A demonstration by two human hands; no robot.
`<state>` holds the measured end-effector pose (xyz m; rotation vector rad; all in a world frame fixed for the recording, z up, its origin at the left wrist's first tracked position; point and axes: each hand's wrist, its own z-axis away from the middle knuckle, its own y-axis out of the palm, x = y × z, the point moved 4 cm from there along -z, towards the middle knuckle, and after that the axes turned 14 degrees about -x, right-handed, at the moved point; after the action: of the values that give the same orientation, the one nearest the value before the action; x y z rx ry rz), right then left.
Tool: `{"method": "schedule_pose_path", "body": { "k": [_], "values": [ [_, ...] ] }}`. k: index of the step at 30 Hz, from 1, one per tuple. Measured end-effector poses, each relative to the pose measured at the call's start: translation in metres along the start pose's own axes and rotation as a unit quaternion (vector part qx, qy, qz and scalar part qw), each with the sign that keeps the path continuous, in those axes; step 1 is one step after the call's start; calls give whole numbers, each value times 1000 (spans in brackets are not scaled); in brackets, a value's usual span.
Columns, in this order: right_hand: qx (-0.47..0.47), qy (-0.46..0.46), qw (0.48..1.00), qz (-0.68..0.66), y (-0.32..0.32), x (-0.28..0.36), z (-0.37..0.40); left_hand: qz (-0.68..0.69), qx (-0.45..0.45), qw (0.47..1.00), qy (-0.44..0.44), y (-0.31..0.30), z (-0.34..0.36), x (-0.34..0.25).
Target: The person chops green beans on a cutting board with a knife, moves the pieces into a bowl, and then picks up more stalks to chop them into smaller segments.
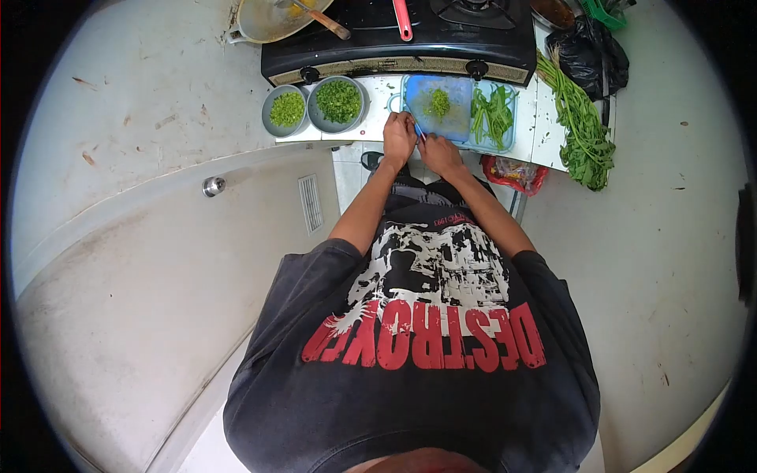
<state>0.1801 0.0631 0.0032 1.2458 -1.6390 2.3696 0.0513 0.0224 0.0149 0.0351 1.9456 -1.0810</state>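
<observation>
My right hand (441, 155) is closed around the handle of a knife (419, 132) at the near edge of the blue cutting board (451, 129). The blade slants up and left, away from that hand. My left hand (400, 135) has its fingers bent and pinched at the blade near its tip; the exact contact is too small to see. On the board lies a small heap of chopped greens (437, 102). Uncut leafy stalks (493, 117) rest to its right, in the light blue tray (514, 106) under the board.
Two grey bowls, one with pale chopped stems (287, 109) and one with darker chopped leaves (338, 102), stand left. Behind is a black gas stove (363, 49) with a wok (272, 22). A leafy bunch (585, 142) overhangs the counter's right edge by a black bag (587, 55). A red bag (516, 175) sits below.
</observation>
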Motion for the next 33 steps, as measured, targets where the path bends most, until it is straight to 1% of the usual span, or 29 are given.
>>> {"method": "schedule_pose_path", "body": {
  "k": [1, 4, 8, 10, 14, 20, 24, 28, 33],
  "values": [
    [1, 1, 1000, 6, 0, -2, 0, -10, 3, 1000, -2, -1, -1, -4],
    [10, -4, 1000, 19, -3, -5, 11, -68, -12, 997, 39, -11, -1, -15],
    [9, 17, 999, 45, -7, -15, 29, -35, -3, 999, 5, -7, 0, -9],
    [-11, 17, 999, 42, -17, -14, 30, -17, 1, 1000, -22, -6, 1, -5],
    [-16, 15, 999, 37, -17, -13, 25, -13, -5, 1000, -16, -4, 2, -3],
    [1, -21, 1000, 19, -21, -2, 29, -23, -16, 999, -20, -6, 4, -8],
    [13, -19, 1000, 15, -15, -7, 27, -25, -22, 999, -27, -3, 5, -6],
    [23, -23, 999, 0, -9, -9, 12, -52, -15, 998, -22, -4, 3, -8],
    [14, -36, 999, -20, -7, 3, -6, -37, -45, 998, -24, -5, 7, -11]
  ]
}}
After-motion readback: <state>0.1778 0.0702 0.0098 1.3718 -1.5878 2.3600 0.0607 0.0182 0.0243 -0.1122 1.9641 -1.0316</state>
